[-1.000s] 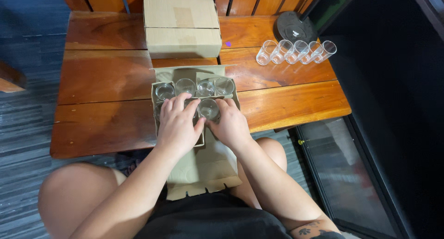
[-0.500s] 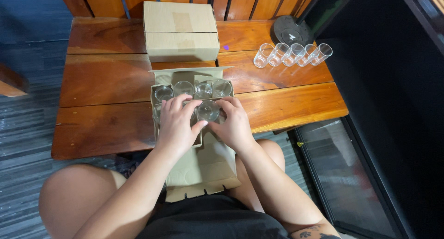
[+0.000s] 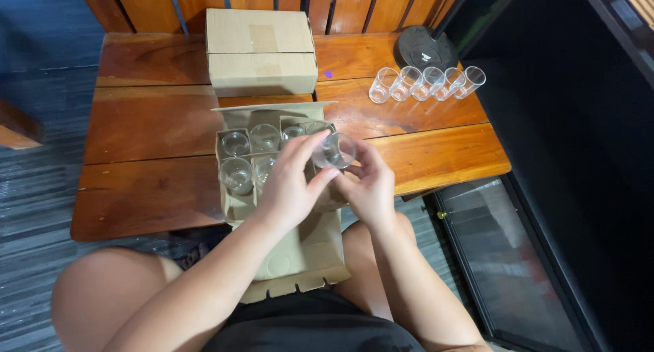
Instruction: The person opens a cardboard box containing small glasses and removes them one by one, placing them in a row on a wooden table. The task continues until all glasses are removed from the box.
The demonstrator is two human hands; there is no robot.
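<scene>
Both hands pinch one glass [image 3: 335,149] over the box [image 3: 235,203]
Left hand [image 3: 289,185] hides some compartments; right hand [image 3: 368,186] beside it, above the wooden table [image 3: 150,130]

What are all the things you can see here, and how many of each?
Glass in hands: one, clear, lifted above the open box, tilted.
Glasses in the box: about five showing, clear, upright in the divider cells.
Open box: one, tan cardboard with dividers, at the near table edge, its flap over the person's lap.
Closed box: one, tan cardboard, at the far middle of the table.
Row of glasses: five, clear, side by side at the far right of the table.
Round base: one, black, behind that row.
Table: one, reddish-brown wooden planks.
Left hand: one, fingers on the lifted glass.
Right hand: one, also holding that glass.
</scene>
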